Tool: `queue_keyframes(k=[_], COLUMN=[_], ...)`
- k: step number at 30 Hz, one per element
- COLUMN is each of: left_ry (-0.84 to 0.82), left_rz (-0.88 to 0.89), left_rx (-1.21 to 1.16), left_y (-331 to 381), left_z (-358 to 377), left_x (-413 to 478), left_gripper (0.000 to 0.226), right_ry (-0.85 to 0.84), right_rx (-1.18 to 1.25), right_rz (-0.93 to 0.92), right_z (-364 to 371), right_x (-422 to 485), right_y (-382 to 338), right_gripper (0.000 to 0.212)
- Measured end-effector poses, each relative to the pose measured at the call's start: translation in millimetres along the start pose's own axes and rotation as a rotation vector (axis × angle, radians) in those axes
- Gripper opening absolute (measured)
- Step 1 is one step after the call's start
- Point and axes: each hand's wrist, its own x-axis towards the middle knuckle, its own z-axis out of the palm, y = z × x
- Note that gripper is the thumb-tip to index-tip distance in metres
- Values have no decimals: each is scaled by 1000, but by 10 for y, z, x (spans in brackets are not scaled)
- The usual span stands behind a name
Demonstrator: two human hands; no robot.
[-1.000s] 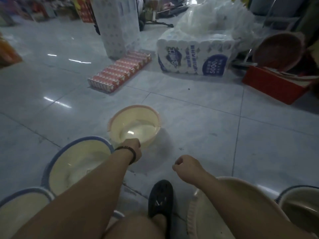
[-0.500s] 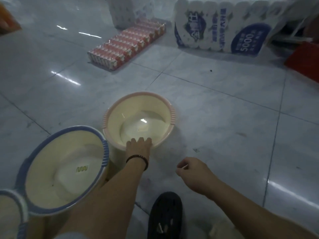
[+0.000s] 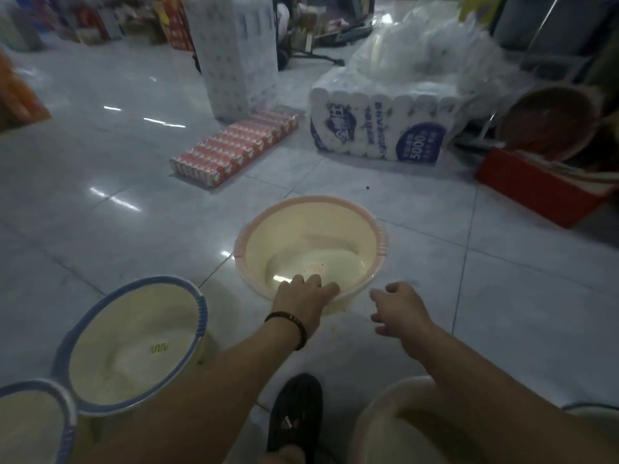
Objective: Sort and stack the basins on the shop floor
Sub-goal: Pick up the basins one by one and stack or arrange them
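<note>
Resting on the near rim of the pink-rimmed basin [image 3: 310, 246], our left hand [image 3: 303, 301] has its fingers [image 3: 313, 283] hooked over the edge and curled into the bowl, thumb side hidden, so we grip the rim. A dark bracelet [image 3: 289, 324] circles that wrist. Our right hand [image 3: 397, 308] hovers just beside the basin's near right side, fingers loosely spread and holding nothing.

We see a cream bowl with a pale pink, ribbed band around the lip and a small label [image 3: 313, 267] on the inner floor; it stands upright on the tiled floor [image 3: 502, 313], slightly ahead of centre. To our left stand two blue-rimmed basins: the nearer-centre one [image 3: 134, 346], also cream inside with a small wavy mark, and a second [image 3: 33, 426] cut by the lower left corner, their rims touching or overlapping. Another cream basin [image 3: 385, 430] sits at lower right under our forearm. A black shoe [image 3: 296, 415] points forward between our arms.

Open tile lies right of and behind the pink-rimmed basin. Farther back we see a flat red carton pack [image 3: 234, 152], a wrapped pack of toilet rolls [image 3: 378, 128] and a red box [image 3: 536, 189], all well apart from the basin.
</note>
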Motion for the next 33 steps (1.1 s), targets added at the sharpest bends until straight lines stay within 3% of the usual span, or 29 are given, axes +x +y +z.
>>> queue_keyframes(k=[6,11,16,19,21,23,25,27,30,32,33], left_ry=[27,75,180,168,47,46,285,349,70,-135,-179], left_rz=[153,275,459,689,785,606,299,-60,-497,-532,-512], left_rx=[-2,21,136,164,145,-61,-190,-220,-555,-751,-789], left_y=[606,1322,2059,2253,2239,2187,2121,2022,1873,1835,1838], left_z=[-1231,-1823,-1817,-1561,-1497,-1561,-1671,-1732,-1451,-1044,-837], left_x=[-138,-563,-1165,-1506,-1663,-1697,-1588,-1408,-1351,-1510,-1609], left_gripper=[50,55,53,48,70,92,81,75,82,77,65], right_ry=[125,169,250,449,517,518,510,533,563,557,544], right_rx=[251,399,506,340,309,374,381,321,241,249,246], right_rz=[-41,-39,-55,-168,-220,-263,-267,-271,-213,-143,-100], right_z=[-1158,-1872,-2257,-2347,-2330,-2304,-2300,-2319,-2306,-2263,-2236], right_x=[-609,-1283,-1853,-2111,-2292,-2413,-2490,-2558,-2596,-2571,-2543], right_y=[-230,-218,240,693,1041,1347,1576,1738,1987,2136,2185], right_gripper=[64,69,40,52,62,71,75,74,67,67,71])
